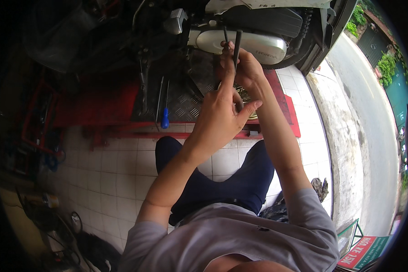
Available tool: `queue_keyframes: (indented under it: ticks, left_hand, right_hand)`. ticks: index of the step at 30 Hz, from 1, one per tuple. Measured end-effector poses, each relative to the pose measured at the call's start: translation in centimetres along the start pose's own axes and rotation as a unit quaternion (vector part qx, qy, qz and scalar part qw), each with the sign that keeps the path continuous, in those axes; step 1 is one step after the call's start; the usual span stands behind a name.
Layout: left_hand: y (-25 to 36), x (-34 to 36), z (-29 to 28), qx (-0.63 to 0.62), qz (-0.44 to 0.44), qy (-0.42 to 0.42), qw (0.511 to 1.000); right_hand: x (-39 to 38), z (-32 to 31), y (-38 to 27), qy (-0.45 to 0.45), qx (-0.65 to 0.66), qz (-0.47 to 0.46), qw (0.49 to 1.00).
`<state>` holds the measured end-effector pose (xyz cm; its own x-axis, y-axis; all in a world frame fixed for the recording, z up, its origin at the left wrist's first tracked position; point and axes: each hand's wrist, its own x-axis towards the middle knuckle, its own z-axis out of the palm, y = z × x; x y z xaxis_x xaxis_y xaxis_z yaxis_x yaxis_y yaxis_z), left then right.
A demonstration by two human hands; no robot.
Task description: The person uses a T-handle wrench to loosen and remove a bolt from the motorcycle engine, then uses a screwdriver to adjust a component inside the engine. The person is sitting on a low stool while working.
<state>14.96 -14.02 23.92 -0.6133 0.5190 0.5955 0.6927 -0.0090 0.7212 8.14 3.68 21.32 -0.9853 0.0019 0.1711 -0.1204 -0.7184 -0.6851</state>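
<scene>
- The right hand (245,65) has its fingers bent in narrow around a dark bar (238,45). The bar stands almost straight up, in front of the motorbike (263,21).
- The left hand (220,109) is just below and to the left. Its pointing finger is stretched up next to the bar, and its thumb sticks out wide to the right. (Its other fingers are partly hidden, so I cannot tell if they hold something.)
- A thin dark rod (225,34) pokes up near the tips of the right fingers, by the bike's shiny silver cover (213,41).
- A round gold dish (245,94) sits behind the hands on the red counter (99,106), partly covered.
- A screwdriver with a blue handle (165,119) is at the counter's near edge, left of the hands.
- White tiles cover the floor (122,158).
</scene>
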Motion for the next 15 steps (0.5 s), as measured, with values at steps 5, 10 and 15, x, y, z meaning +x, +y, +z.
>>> queue_keyframes:
  ticks: [5, 10, 15]
  left_hand:
    - [0.0, 1.6, 2.2, -0.095, 0.070, 0.133, 0.984]
    - [0.9, 2.5, 2.7, 0.051, 0.070, 0.106, 0.991]
    - [0.6, 2.3, 2.3, 0.040, 0.182, 0.154, 0.970]
  right_hand:
    - [-0.1, -0.4, 0.2, 0.009, -0.065, 0.027, 0.998]
    - [-0.8, 0.1, -0.9, 0.012, -0.148, 0.003, 0.989]
    - [-0.7, 2.8, -0.7, 0.042, -0.072, 0.079, 0.993]
